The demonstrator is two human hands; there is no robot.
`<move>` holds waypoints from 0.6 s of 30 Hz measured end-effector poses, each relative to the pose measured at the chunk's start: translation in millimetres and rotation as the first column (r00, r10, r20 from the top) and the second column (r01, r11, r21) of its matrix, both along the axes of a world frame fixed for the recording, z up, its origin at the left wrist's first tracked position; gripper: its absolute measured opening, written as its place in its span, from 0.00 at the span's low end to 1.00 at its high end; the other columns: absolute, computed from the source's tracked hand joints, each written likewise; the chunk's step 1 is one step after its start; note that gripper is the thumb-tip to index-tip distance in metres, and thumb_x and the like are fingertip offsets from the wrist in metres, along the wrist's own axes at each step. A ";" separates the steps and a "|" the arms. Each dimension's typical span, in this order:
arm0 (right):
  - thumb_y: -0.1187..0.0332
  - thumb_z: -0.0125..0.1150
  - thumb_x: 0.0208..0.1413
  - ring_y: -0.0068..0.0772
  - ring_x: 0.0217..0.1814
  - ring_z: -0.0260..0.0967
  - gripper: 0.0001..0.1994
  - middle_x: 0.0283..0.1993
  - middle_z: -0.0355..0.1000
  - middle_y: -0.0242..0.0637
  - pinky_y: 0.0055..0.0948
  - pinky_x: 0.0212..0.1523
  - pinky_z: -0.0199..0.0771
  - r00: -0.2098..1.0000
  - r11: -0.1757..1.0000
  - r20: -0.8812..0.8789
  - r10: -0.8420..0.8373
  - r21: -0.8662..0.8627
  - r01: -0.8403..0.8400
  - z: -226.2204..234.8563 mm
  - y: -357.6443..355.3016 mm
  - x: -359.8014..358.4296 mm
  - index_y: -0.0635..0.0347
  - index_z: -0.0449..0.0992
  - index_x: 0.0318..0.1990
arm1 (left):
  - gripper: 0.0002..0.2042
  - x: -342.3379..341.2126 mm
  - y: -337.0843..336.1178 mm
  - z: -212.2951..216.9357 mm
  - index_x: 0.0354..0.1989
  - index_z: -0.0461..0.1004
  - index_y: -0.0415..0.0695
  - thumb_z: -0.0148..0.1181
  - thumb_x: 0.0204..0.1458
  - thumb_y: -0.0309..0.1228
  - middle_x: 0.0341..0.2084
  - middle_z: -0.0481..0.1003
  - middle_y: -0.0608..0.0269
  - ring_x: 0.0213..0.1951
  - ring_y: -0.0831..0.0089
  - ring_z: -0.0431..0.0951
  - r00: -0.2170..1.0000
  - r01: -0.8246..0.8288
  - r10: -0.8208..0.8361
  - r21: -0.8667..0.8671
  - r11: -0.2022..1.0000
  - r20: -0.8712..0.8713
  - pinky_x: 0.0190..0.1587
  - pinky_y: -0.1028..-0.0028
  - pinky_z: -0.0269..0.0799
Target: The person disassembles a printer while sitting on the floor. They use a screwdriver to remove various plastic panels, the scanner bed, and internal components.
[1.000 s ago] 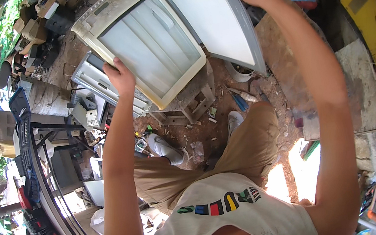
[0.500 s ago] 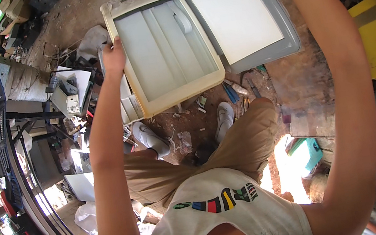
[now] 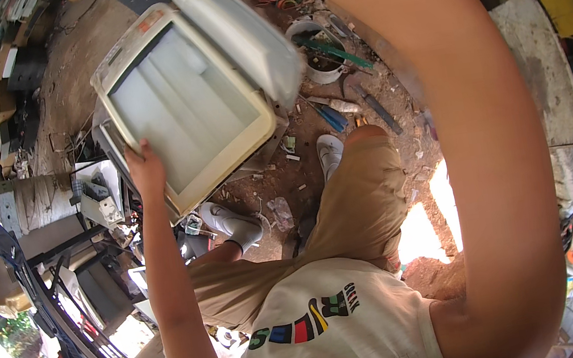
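A yellowed off-white printer-scanner with a flat glass bed tilts before me, ahead and to the left. Its grey lid is swung up along the far right side and smeared by motion. My left hand grips the near left edge of the machine, with the thumb over the frame and the other fingers partly hidden beneath. My right forearm reaches forward past the top of the picture, so the right hand is out of sight.
Right of the machine, a white tub stands on the dirt floor near a pale-handled tool and a dark flat tool. My shoes are just below the machine. Black metal racks and piled scrap line the left.
The machine has turned and shifted left with my left hand on it. Its lid has swung toward upright. My right arm has moved left and forward, uncovering the white tub.
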State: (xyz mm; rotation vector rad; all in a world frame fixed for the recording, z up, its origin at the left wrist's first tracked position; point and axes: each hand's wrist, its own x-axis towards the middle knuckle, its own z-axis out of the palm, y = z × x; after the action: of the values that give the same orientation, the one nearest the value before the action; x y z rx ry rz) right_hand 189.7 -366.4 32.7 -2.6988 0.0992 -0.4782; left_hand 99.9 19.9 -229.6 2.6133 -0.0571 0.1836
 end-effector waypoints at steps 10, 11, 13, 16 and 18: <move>0.50 0.73 0.46 0.39 0.29 0.77 0.20 0.31 0.79 0.42 0.38 0.34 0.78 0.988 0.874 0.082 0.129 0.462 -0.152 -38.7 -73.0 -15.4 0.61 0.84 0.32 | 0.29 -1.1 -2.8 0.4 0.58 0.70 0.34 0.44 0.66 0.51 0.50 0.76 0.38 0.52 0.43 0.75 0.997 -0.074 0.075 0.036 0.997 -0.028 0.55 0.56 0.68; 0.51 0.73 0.46 0.36 0.26 0.75 0.19 0.29 0.78 0.40 0.38 0.31 0.77 0.983 0.862 0.086 0.160 0.473 -0.182 -36.6 -69.4 -14.8 0.61 0.84 0.31 | 0.29 -0.2 -3.7 -1.4 0.58 0.70 0.34 0.44 0.66 0.51 0.50 0.76 0.38 0.52 0.43 0.75 0.997 -0.074 0.074 0.055 0.996 -0.008 0.55 0.57 0.67; 0.52 0.73 0.47 0.33 0.22 0.72 0.18 0.26 0.77 0.38 0.37 0.25 0.75 0.978 0.851 0.091 0.190 0.482 -0.210 -33.0 -66.4 -14.9 0.61 0.83 0.28 | 0.30 4.8 0.0 -0.6 0.59 0.70 0.33 0.44 0.66 0.52 0.50 0.75 0.38 0.53 0.43 0.75 0.997 -0.075 0.075 0.047 0.996 -0.002 0.56 0.57 0.67; 0.53 0.71 0.49 0.32 0.20 0.71 0.19 0.25 0.77 0.39 0.37 0.24 0.73 0.980 0.813 0.060 0.192 0.550 -0.192 -36.2 -52.8 -19.9 0.63 0.82 0.26 | 0.31 -10.2 -3.5 1.9 0.60 0.69 0.33 0.44 0.65 0.53 0.51 0.75 0.37 0.54 0.42 0.74 0.993 -0.102 0.102 0.001 0.995 -0.060 0.57 0.57 0.67; 0.52 0.71 0.49 0.32 0.21 0.71 0.20 0.25 0.76 0.40 0.36 0.25 0.72 0.970 0.796 0.141 0.200 0.553 -0.245 -38.8 -61.0 -20.4 0.64 0.81 0.26 | 0.32 -7.1 -5.2 6.0 0.60 0.69 0.33 0.45 0.65 0.54 0.51 0.74 0.36 0.55 0.42 0.73 0.990 -0.132 0.133 0.018 0.991 -0.049 0.59 0.59 0.66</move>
State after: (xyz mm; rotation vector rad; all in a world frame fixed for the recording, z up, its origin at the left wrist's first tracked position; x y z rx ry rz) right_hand 169.4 -427.4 -6.0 -2.0653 -0.0881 -0.3979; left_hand 92.8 14.8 -223.6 2.6365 0.1337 0.1642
